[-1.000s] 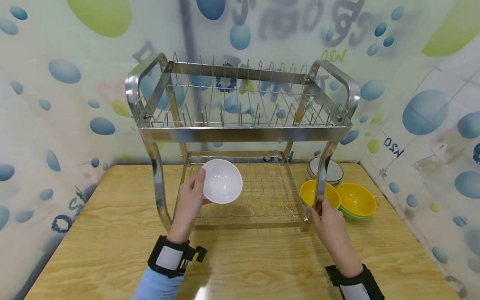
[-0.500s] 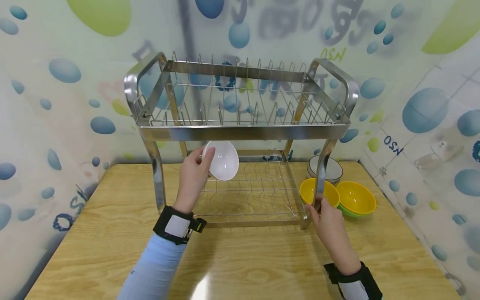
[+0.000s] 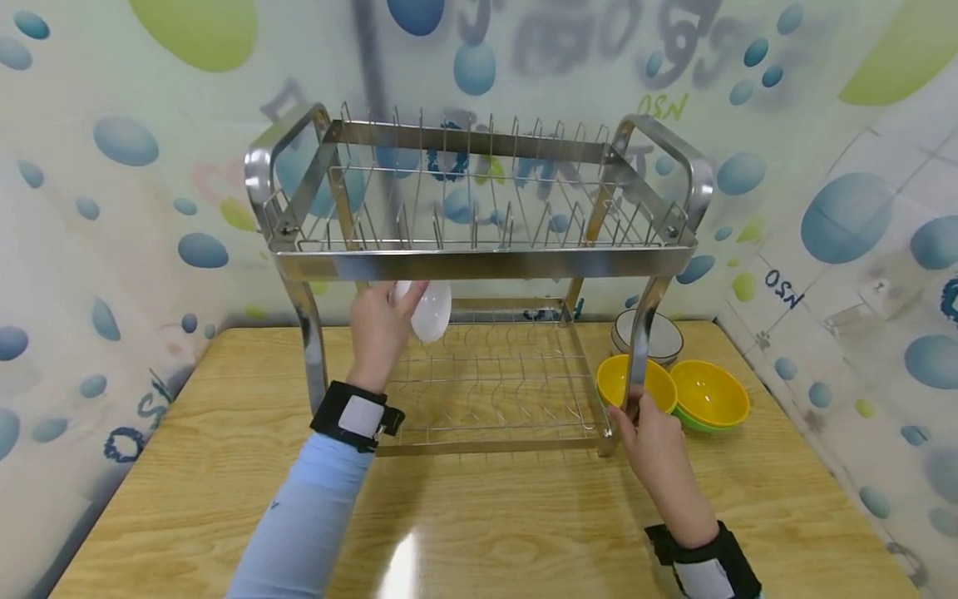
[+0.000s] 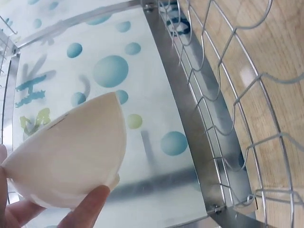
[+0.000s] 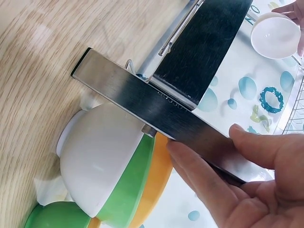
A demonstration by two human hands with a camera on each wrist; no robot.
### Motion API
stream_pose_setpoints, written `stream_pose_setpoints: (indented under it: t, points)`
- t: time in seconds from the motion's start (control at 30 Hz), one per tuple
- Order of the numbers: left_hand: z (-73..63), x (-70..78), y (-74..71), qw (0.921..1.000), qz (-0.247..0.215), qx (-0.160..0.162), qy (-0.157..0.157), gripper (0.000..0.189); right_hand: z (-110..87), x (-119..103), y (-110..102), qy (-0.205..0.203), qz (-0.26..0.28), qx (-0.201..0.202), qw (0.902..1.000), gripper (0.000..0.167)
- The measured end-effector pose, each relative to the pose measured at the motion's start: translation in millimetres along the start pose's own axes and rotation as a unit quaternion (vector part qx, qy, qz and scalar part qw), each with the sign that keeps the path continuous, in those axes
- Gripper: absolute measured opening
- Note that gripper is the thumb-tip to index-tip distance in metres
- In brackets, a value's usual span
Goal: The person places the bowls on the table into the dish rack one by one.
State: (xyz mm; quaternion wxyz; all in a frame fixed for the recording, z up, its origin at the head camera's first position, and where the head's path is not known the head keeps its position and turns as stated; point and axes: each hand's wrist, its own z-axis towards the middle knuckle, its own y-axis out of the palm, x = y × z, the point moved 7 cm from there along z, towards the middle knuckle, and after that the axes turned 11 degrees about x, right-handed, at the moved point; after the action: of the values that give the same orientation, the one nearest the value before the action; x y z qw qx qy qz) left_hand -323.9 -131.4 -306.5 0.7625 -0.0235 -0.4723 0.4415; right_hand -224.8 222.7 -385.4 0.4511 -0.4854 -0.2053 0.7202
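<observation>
A white bowl (image 3: 432, 314) is held by its rim in my left hand (image 3: 377, 337), tilted on its side between the two tiers of a metal dish rack (image 3: 486, 264). The left wrist view shows the outside of this bowl (image 4: 76, 147), with fingertips (image 4: 92, 202) against its base and the wire lower tier off to the side. My right hand (image 3: 659, 449) grips the rack's front right leg (image 3: 641, 349). In the right wrist view its thumb and fingers wrap the flat steel leg (image 5: 142, 104), right beside stacked white, green and orange-yellow bowls (image 5: 102, 156).
Right of the rack stand a yellow bowl (image 3: 711, 395) nested in a green one, a second yellow bowl (image 3: 617, 378) behind the leg, and dark-rimmed white bowls (image 3: 662, 337) at the back. The wooden table (image 3: 479, 524) meets patterned walls behind and at the right.
My left hand has raised the white bowl and carried it deeper under the upper tier, slightly left, turning it from facing up onto its side. My right hand keeps its grip on the leg.
</observation>
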Motion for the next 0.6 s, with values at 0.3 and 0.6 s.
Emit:
stream_pose_setpoints:
  t: [0.3,0.6]
  points:
    - [10.2,7.7,3.8,0.9937,0.042,0.041,0.095,0.06,1.1,-0.4,-2.5,0.006,0.001,-0.002,1.0,0.027]
    - [8.0,-8.0,18.3,0.9835,0.139,0.041,0.108,0.062,0.0,0.0,-0.7,0.01,0.001,-0.008,0.9999,0.029]
